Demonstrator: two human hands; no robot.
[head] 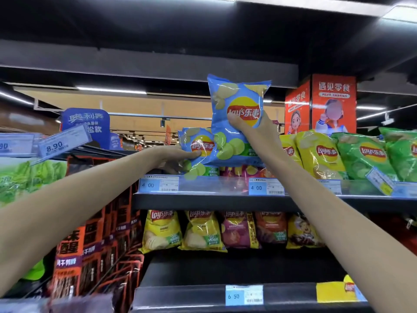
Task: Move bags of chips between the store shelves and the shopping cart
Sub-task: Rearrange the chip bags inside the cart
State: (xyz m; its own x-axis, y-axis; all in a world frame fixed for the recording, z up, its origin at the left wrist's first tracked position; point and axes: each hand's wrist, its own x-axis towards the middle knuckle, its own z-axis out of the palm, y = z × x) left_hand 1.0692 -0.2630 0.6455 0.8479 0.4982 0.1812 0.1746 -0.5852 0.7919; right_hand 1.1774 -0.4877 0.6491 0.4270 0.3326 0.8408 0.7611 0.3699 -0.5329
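Both hands on blue chip bags at top shelf
Right hand [247, 123] grips raised blue bag [237, 118]; left hand [180, 155] holds second blue bag [198, 150] on shelf [225, 201]; likely pulling off, next lower toward unseen cart

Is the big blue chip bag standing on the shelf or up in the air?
In the air: the right hand grips the blue bag above the shelf.

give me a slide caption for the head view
Right hand lifts a blue chip bag above the top shelf; left hand grips another blue bag.
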